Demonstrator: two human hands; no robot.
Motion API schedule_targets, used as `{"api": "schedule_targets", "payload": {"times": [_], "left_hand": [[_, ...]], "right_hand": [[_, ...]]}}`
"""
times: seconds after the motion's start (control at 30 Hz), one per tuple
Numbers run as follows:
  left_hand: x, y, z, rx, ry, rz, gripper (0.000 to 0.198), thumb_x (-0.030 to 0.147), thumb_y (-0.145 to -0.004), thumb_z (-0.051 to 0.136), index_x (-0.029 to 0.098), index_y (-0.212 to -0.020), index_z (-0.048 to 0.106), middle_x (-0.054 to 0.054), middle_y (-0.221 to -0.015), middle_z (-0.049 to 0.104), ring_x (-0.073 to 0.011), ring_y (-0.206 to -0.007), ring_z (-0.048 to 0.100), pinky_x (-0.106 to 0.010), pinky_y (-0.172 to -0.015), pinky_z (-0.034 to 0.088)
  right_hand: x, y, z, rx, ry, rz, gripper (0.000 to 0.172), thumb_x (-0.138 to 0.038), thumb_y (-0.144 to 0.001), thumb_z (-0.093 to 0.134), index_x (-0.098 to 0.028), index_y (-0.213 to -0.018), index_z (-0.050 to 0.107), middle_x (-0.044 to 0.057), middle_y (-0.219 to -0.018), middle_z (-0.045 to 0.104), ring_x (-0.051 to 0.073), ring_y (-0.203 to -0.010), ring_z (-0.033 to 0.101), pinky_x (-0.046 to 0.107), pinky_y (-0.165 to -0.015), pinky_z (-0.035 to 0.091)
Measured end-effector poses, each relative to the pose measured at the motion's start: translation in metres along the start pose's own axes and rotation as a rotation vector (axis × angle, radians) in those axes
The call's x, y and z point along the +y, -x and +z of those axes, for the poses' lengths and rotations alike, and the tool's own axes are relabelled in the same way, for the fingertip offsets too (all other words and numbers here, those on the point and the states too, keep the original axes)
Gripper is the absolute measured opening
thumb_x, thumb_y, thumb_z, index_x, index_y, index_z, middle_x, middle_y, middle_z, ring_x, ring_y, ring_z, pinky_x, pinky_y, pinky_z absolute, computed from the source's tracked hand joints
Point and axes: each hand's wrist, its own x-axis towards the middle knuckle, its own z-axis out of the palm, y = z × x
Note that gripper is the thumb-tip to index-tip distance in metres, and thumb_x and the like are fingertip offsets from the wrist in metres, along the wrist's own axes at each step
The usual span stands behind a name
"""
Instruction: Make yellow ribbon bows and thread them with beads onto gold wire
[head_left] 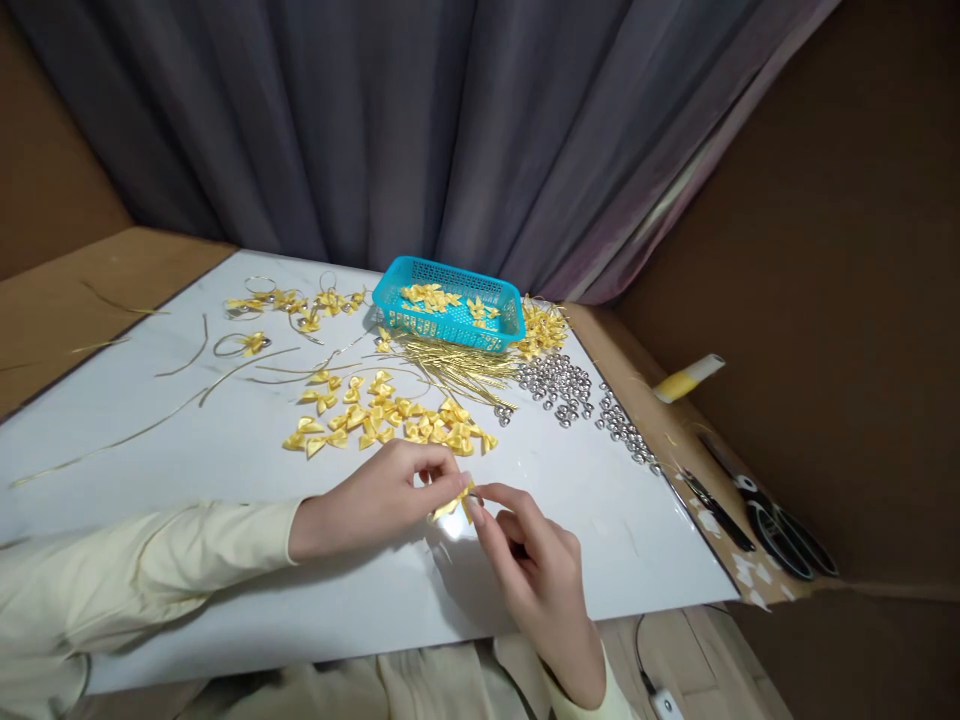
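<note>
Between my two hands, just above the white tabletop (360, 610), is a yellow ribbon bow (452, 502). My left hand (382, 500) pinches the bow from the left with thumb and forefinger. At its right side, my right hand (532, 560) has thumb and forefinger pinched together by a small dark or silvery bit; its exact kind is hidden. Beyond my hands lies a loose spread of yellow bows (390, 415). Gold cords (457, 365) lie bundled behind them, and many small silver bead-like pieces (559, 385) are scattered to the right.
A turquoise basket (390, 283) holding yellow bows stands at the back. Bows tied with cord loops (285, 300) lie back left. Along the right edge are scissors (784, 530), black-handled pliers or cutters (720, 510) and a yellow-and-white tube (688, 380). A grey curtain (390, 130) hangs behind.
</note>
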Motion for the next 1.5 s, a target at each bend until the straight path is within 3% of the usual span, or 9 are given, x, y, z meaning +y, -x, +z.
{"api": "schedule_targets", "payload": {"times": [0.17,0.53,0.73,0.87,0.93,1.0,1.1,1.3,1.5], "left_hand": [[0.003,0.0,0.0,-0.004,0.034,-0.019,0.028,0.035,-0.081,0.046,0.015,-0.064,0.056,0.001,-0.066,0.055,-0.0136,-0.068,0.049,-0.023,-0.063,0.036],[0.002,0.0,0.001,-0.012,0.045,-0.034,0.028,0.036,-0.08,0.047,0.015,-0.064,0.056,0.002,-0.063,0.052,-0.0135,-0.066,0.047,-0.022,-0.061,0.036],[-0.004,0.0,0.001,0.031,0.009,0.064,0.03,0.036,-0.086,0.046,0.015,-0.073,0.063,-0.001,-0.073,0.063,-0.0151,-0.073,0.055,-0.023,-0.067,0.04],[-0.008,-0.001,0.001,0.038,0.034,0.157,0.027,0.035,-0.087,0.049,0.016,-0.076,0.065,-0.002,-0.08,0.065,-0.0148,-0.077,0.058,-0.023,-0.07,0.042],[-0.009,-0.001,0.001,0.029,0.061,0.18,0.025,0.034,-0.086,0.051,0.016,-0.076,0.065,-0.002,-0.08,0.065,-0.0146,-0.077,0.058,-0.022,-0.07,0.043],[-0.009,0.0,0.001,0.02,0.089,0.191,0.024,0.033,-0.086,0.051,0.016,-0.076,0.065,-0.002,-0.079,0.065,-0.0147,-0.076,0.058,-0.023,-0.069,0.043],[-0.008,0.0,-0.001,0.004,0.135,0.192,0.024,0.032,-0.086,0.051,0.016,-0.075,0.063,-0.002,-0.077,0.064,-0.0141,-0.074,0.057,-0.022,-0.069,0.043],[-0.006,0.0,-0.002,-0.003,0.227,0.186,0.024,0.031,-0.087,0.05,0.015,-0.075,0.063,-0.001,-0.075,0.064,-0.0136,-0.072,0.057,-0.023,-0.07,0.044],[-0.006,0.0,-0.001,-0.045,0.281,0.184,0.027,0.032,-0.088,0.049,0.015,-0.071,0.061,0.0,-0.069,0.059,-0.0128,-0.066,0.054,-0.024,-0.067,0.043]], "right_hand": [[-0.001,-0.001,0.0,-0.024,-0.149,0.151,0.01,-0.021,-0.091,0.049,-0.015,-0.087,0.055,-0.011,-0.051,0.019,0.006,-0.043,0.016,0.021,-0.04,0.014],[-0.001,-0.002,0.0,-0.036,-0.23,0.257,0.016,-0.028,-0.09,0.049,-0.015,-0.085,0.057,-0.01,-0.049,0.018,0.006,-0.044,0.015,0.022,-0.042,0.012],[0.001,0.001,-0.012,-0.086,-0.307,0.222,0.025,-0.039,-0.087,0.054,-0.015,-0.091,0.06,-0.01,-0.051,0.019,0.007,-0.044,0.018,0.022,-0.043,0.016],[0.013,-0.002,-0.019,-0.018,-0.434,0.341,0.034,-0.045,-0.083,0.057,-0.015,-0.1,0.055,-0.011,-0.049,0.02,0.008,-0.045,0.018,0.021,-0.042,0.015],[0.018,-0.005,-0.02,-0.091,-0.484,0.398,0.043,-0.046,-0.078,0.062,-0.015,-0.105,0.054,-0.012,-0.049,0.021,0.008,-0.045,0.018,0.02,-0.043,0.016],[0.02,-0.007,-0.019,-0.26,-0.47,0.437,0.049,-0.046,-0.071,0.069,-0.013,-0.104,0.055,-0.012,-0.049,0.021,0.007,-0.046,0.018,0.02,-0.043,0.016],[0.02,-0.009,-0.015,-0.454,-0.348,0.426,0.037,-0.042,-0.07,0.072,-0.013,-0.09,0.061,-0.012,-0.048,0.021,0.006,-0.048,0.017,0.02,-0.043,0.016],[0.017,-0.008,-0.01,-0.533,-0.318,0.293,0.034,-0.044,-0.085,0.055,-0.012,-0.092,0.063,-0.01,-0.049,0.028,0.006,-0.047,0.025,0.02,-0.046,0.023],[0.011,-0.008,-0.001,-0.588,-0.429,0.328,0.034,-0.044,-0.09,0.047,-0.014,-0.094,0.061,-0.008,-0.05,0.037,0.006,-0.046,0.032,0.019,-0.044,0.026]]}}
